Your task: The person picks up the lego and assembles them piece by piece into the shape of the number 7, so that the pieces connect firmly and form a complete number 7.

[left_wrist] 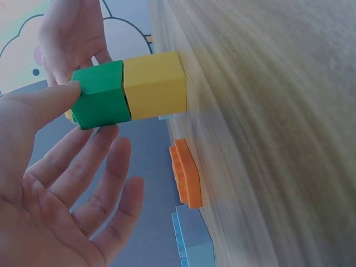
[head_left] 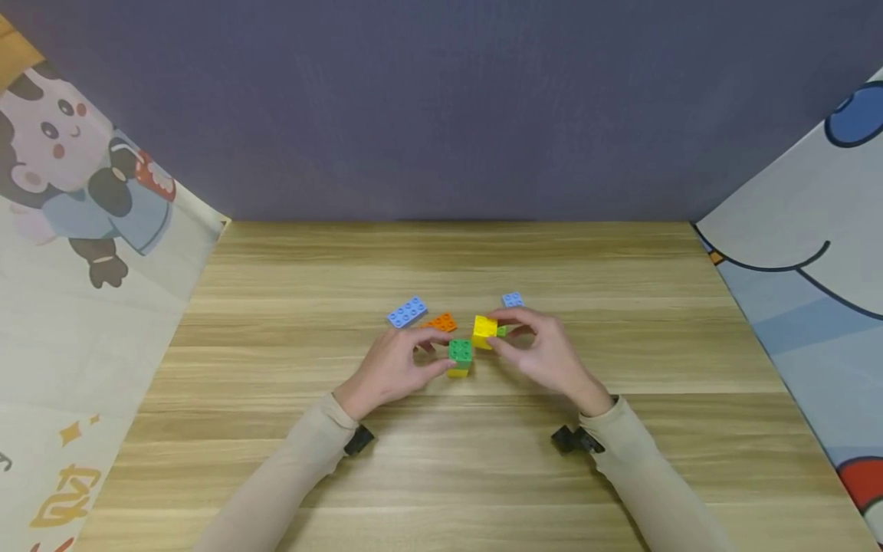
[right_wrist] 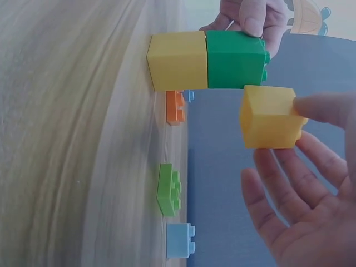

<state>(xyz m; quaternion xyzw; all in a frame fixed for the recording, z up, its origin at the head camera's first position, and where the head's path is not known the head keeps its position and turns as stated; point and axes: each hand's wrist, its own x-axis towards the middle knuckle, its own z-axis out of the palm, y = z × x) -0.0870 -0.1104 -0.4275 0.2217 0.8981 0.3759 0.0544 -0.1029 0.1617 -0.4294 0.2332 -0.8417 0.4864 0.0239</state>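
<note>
A green block sits on top of a yellow block, the two forming an upright stack on the table. My left hand pinches the green block between thumb and fingers; in the left wrist view its other fingers are spread loosely. Held above the table by my right hand is a second yellow block, pinched between thumb and fingertips. Its studs point up, and it hovers close to the stack's upper right side in the head view. Whether it touches the green block I cannot tell.
Beyond the hands lie a long blue brick, a flat orange brick and a small blue brick. A flat light green brick is partly hidden behind the right hand in the head view. A dark panel borders the table's far edge.
</note>
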